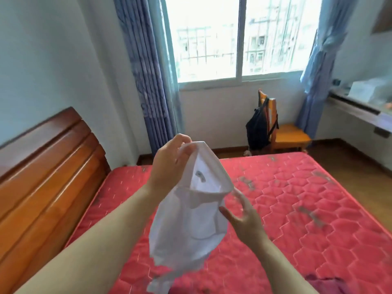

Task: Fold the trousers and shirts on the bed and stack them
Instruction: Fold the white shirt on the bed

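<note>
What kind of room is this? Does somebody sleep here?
Most likely a bedroom: there is a red quilted mattress against a wooden headboard, and blue curtains hang by the window.

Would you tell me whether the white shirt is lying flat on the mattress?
No, the left hand holds the white shirt up by its collar, above the red mattress.

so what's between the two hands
The white shirt, gripped by the left hand, hangs between it and the right hand, in the head view.
</note>
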